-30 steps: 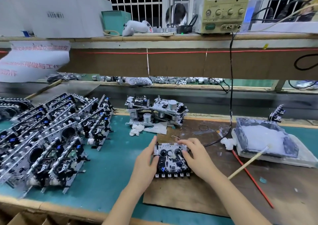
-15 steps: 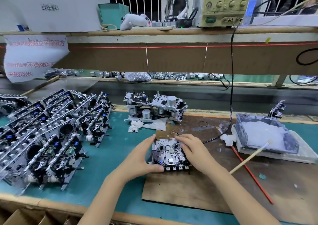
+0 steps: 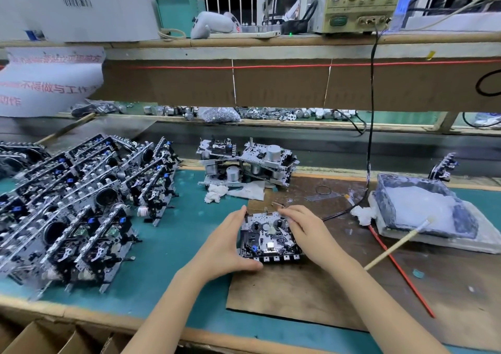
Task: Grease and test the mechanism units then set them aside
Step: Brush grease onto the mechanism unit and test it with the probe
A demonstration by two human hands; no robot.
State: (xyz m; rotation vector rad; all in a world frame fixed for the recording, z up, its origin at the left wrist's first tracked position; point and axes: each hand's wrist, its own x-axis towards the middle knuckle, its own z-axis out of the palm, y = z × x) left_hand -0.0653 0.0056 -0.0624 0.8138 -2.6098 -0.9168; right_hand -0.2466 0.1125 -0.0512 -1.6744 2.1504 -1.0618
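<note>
One metal-and-black mechanism unit (image 3: 267,238) lies face up on the brown board (image 3: 298,296) at the middle of the bench. My left hand (image 3: 226,248) grips its left side, thumb along the front edge and fingers at the far corner. My right hand (image 3: 309,231) grips its right side with fingertips on the far edge. A dab of white grease shows on the unit's top. A tub of white grease (image 3: 423,207) stands to the right with a wooden-handled brush (image 3: 398,245) leaning on it.
Several mechanism units (image 3: 76,202) stand in rows on the green mat at the left. Two more units (image 3: 246,164) and a white rag (image 3: 217,192) sit behind the work spot. A black cable (image 3: 370,126) hangs from the power supply (image 3: 357,4) on the shelf. A red rod (image 3: 401,272) lies at the right.
The unit has been tipped and turned between my hands. My left hand has slid from its side to cup the left front corner. The camera has dipped.
</note>
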